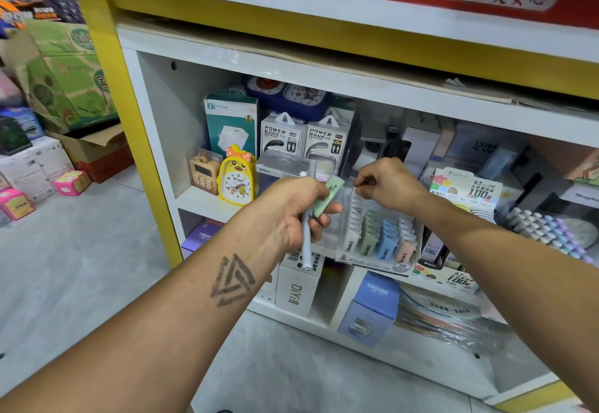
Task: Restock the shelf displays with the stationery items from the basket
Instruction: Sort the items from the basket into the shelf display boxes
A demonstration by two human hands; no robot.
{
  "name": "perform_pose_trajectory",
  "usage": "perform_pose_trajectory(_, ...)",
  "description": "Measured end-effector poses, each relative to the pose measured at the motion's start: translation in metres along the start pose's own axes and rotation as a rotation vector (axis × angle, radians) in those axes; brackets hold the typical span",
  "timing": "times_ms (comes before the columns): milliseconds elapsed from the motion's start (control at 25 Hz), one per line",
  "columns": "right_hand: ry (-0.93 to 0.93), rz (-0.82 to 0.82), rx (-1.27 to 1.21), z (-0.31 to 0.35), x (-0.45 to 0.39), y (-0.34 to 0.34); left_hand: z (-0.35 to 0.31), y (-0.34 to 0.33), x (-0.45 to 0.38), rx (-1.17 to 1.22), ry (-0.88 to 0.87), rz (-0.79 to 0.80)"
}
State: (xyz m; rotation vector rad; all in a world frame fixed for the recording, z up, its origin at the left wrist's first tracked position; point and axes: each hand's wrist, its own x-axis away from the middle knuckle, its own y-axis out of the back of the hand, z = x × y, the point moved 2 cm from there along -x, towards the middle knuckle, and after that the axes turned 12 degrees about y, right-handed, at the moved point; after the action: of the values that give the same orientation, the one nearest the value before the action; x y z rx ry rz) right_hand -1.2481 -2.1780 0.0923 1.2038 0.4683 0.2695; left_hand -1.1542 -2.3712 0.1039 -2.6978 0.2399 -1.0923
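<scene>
Left hand (293,210) grips pens (307,218).

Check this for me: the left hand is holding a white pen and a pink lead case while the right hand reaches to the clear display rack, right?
Not quite. The head view shows the left hand holding the white pen and a green lead case, not pink. The right hand does reach to the clear display rack.

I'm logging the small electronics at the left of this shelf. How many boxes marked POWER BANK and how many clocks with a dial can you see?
POWER BANK boxes: 2
Yellow duck clock: 1
Blue clocks behind the boxes: 2
Total: 5
</scene>
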Motion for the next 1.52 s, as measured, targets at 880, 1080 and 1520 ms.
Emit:
perform_pose_trajectory(880,0.027,-0.011,0.069,-0.001,-0.001,0.000,0.002,0.001,0.002,-0.006,0.002,-0.033)
perform_pose_trajectory(1080,0.006,-0.031,-0.002,-0.002,0.003,-0.002,0.034,-0.009,-0.029,-0.171,-0.022,-0.253)
perform_pose_trajectory(1520,-0.059,0.003,-0.097,-0.012,0.007,-0.004,0.055,-0.027,-0.089,-0.530,-0.224,-0.597)
